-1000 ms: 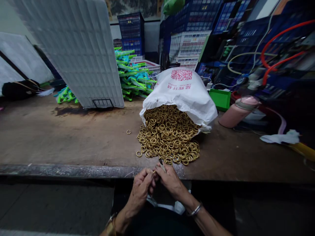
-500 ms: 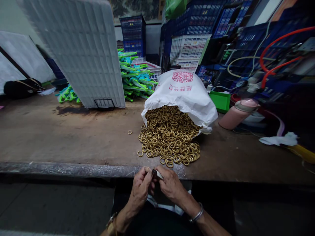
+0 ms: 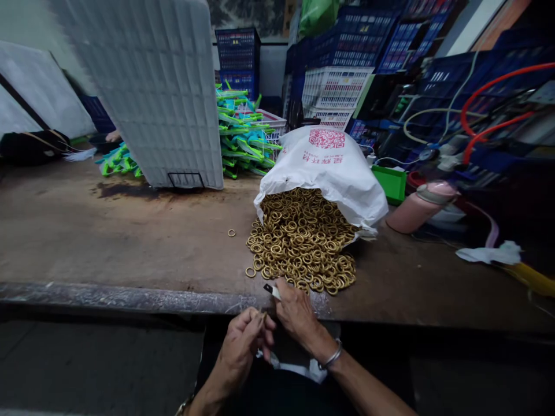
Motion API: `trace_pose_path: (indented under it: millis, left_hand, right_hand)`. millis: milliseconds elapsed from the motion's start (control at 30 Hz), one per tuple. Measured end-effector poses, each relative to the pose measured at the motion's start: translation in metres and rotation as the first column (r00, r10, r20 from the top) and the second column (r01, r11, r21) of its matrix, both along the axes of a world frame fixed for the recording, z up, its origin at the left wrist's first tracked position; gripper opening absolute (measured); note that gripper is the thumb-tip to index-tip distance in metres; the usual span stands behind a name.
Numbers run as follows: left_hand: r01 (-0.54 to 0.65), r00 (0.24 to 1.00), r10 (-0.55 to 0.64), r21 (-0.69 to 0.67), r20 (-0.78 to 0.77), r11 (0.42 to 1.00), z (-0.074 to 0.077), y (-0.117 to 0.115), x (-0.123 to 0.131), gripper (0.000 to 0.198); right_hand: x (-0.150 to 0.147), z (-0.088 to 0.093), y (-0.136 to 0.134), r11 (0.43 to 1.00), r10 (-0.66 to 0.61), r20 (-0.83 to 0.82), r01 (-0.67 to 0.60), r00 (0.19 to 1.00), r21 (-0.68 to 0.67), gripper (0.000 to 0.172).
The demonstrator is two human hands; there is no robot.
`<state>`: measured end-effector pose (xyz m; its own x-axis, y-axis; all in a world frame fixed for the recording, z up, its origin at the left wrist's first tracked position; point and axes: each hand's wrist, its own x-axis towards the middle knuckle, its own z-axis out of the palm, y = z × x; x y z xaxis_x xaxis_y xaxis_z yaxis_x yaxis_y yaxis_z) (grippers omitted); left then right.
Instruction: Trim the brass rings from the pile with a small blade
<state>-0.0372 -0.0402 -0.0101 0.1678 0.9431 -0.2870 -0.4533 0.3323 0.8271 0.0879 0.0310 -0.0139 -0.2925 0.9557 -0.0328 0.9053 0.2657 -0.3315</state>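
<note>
A heap of brass rings (image 3: 301, 242) spills from a white sack (image 3: 329, 167) lying on its side on the brown workbench (image 3: 130, 242). My right hand (image 3: 297, 315) is closed on a small blade-like tool (image 3: 272, 289) at the heap's near edge. Just below the bench edge my left hand (image 3: 243, 344) is closed in a pinch on what looks like a ring, mostly hidden by the fingers. A single loose ring (image 3: 231, 233) lies to the left of the heap.
A white gridded panel (image 3: 151, 92) leans at the back left, with green and blue plastic parts (image 3: 243, 136) behind it. Blue and white crates (image 3: 338, 63) are stacked at the back. A green box (image 3: 390, 182), a pink bottle (image 3: 418, 205) and red hoses (image 3: 489, 98) lie right.
My hands have parted. The right one has moved up toward the ring heap with the tool, and the left has dropped lower below the bench edge.
</note>
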Motion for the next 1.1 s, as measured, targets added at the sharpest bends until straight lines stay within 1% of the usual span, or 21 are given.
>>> trace_pose_path:
  millis: [67, 133, 233, 367, 467, 567, 633, 700, 733, 767, 800, 867, 900, 933, 1000, 1033, 1100]
  left_hand:
    - [-0.032, 0.997, 0.035, -0.043, 0.067, 0.999, -0.002, 0.004, -0.002, 0.028]
    - [-0.053, 0.987, 0.065, -0.084, 0.145, 0.995, -0.004, 0.007, -0.004, 0.021]
    - [-0.045, 0.963, 0.081, -0.143, 0.258, 0.989, -0.006, 0.009, -0.008, 0.012]
    - [-0.022, 0.935, 0.091, -0.201, 0.343, 0.979, -0.008, 0.010, -0.014, 0.015]
    - [-0.017, 0.913, 0.126, -0.272, 0.387, 0.962, -0.010, 0.012, -0.016, 0.017]
    - [-0.026, 0.908, 0.155, -0.316, 0.389, 0.948, -0.010, 0.014, -0.015, 0.023]
    - [-0.035, 0.919, 0.151, -0.306, 0.364, 0.951, -0.010, 0.017, -0.014, 0.022]
    - [-0.033, 0.937, 0.124, -0.273, 0.325, 0.961, -0.008, 0.021, -0.012, 0.021]
    - [-0.032, 0.947, 0.110, -0.252, 0.301, 0.967, -0.007, 0.023, -0.011, 0.020]
    - [-0.035, 0.957, 0.098, -0.227, 0.274, 0.973, -0.006, 0.026, -0.009, 0.020]
    - [-0.045, 0.966, 0.094, -0.201, 0.241, 0.979, -0.006, 0.029, -0.007, 0.021]
    - [-0.084, 0.981, 0.109, -0.154, 0.160, 0.984, -0.006, 0.035, -0.002, 0.026]
    - [-0.106, 0.986, 0.122, -0.133, 0.114, 0.985, -0.006, 0.038, 0.001, 0.029]
    - [-0.125, 0.989, 0.133, -0.112, 0.070, 0.986, -0.007, 0.041, 0.005, 0.032]
    - [-0.150, 0.989, 0.150, -0.069, 0.001, 0.986, -0.009, 0.045, 0.012, 0.037]
    - [-0.157, 0.987, 0.156, -0.048, -0.024, 0.986, -0.009, 0.047, 0.015, 0.039]
    - [-0.160, 0.986, 0.158, -0.020, -0.059, 0.987, -0.010, 0.050, 0.021, 0.041]
  right_hand:
    - [-0.006, -0.002, 0.006, 0.999, -0.019, 0.008, 0.018, 1.000, 0.045, 0.023]
    - [-0.012, -0.004, 0.012, 0.996, -0.033, 0.051, 0.029, 0.998, 0.080, 0.022]
    - [-0.017, -0.007, 0.019, 0.994, -0.052, 0.126, 0.039, 0.991, 0.100, 0.021]
    - [-0.016, -0.007, 0.024, 0.993, -0.097, 0.192, 0.083, 0.977, 0.081, 0.019]
    - [-0.014, -0.006, 0.026, 0.993, -0.105, 0.192, 0.094, 0.976, 0.066, 0.017]
    - [-0.010, -0.005, 0.029, 0.994, -0.089, 0.136, 0.080, 0.987, 0.074, 0.016]
    - [-0.005, -0.006, 0.030, 0.993, -0.094, 0.063, 0.089, 0.994, 0.080, 0.015]
    - [0.001, -0.005, 0.032, 0.992, -0.091, -0.071, 0.096, 0.993, 0.076, 0.014]
    - [0.004, -0.003, 0.033, 0.992, -0.091, -0.170, 0.104, 0.981, 0.067, 0.013]
    - [0.007, -0.002, 0.034, 0.992, -0.095, -0.284, 0.114, 0.954, 0.052, 0.013]
    - [0.010, 0.000, 0.034, 0.991, -0.108, -0.404, 0.129, 0.908, 0.025, 0.014]
    - [0.014, 0.004, 0.034, 0.984, -0.173, -0.613, 0.164, 0.771, -0.071, 0.018]
    - [0.016, 0.006, 0.032, 0.975, -0.219, -0.683, 0.174, 0.697, -0.135, 0.019]
    - [0.017, 0.007, 0.030, 0.965, -0.264, -0.731, 0.172, 0.629, -0.200, 0.019]
    - [0.019, 0.009, 0.025, 0.939, -0.339, -0.782, 0.139, 0.522, -0.314, 0.019]
    - [0.020, 0.009, 0.022, 0.928, -0.363, -0.797, 0.112, 0.482, -0.354, 0.019]
    - [0.020, 0.008, 0.014, 0.914, -0.386, -0.817, 0.056, 0.429, -0.402, 0.020]
